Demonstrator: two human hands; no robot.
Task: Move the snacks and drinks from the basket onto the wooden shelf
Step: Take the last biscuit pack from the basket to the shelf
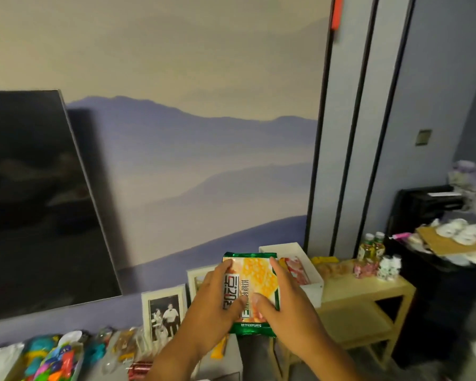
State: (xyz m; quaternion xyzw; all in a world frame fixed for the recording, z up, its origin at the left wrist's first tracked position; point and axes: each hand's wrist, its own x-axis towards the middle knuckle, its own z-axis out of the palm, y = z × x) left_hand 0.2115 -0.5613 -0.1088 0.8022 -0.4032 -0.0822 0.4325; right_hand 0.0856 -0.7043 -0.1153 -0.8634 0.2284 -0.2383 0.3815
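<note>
Two hands, left hand [216, 301] & right hand [282, 301], clasping glossy flat cracker pkt [254, 284] (green-edged), above wooden shelf [368, 287]

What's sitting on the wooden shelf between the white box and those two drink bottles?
In the head view, yellow snack packets lie on the shelf between the white box and the bottles; they are too blurred to identify.

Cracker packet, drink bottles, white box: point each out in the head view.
cracker packet [259, 273]: head view, on the yellow picture on its front.
drink bottles [371, 247]: head view, on the bodies of the pair.
white box [315, 290]: head view, on its near right corner.
</note>
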